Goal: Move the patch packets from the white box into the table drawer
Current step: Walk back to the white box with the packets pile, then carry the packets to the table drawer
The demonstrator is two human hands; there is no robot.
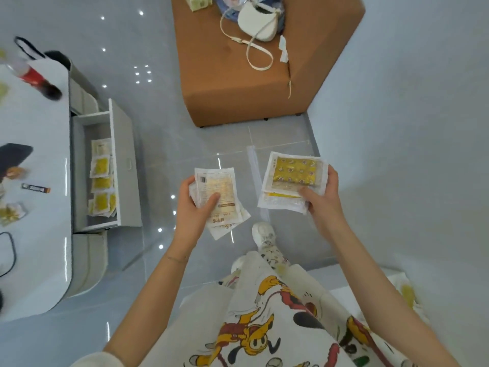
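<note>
- The left stack (221, 189) in my left hand (193, 210): only the top packet's back shows. Those under it peek out as corners, so I can't count them, and the print is too small to read.
- The right stack (293, 172) in my right hand (321, 201): beneath the yellow-faced top packet just white edges show, and I can't tell how many there are.
- The drawer packets (102, 181) overlap one another in the drawer (124, 144), so I can't count them.
- The white box (402, 280) sits mostly behind my right forearm, its contents a yellow blur.
- The table (39, 247) runs off the left edge, and the bottle (35, 78) on it is smeared.
</note>
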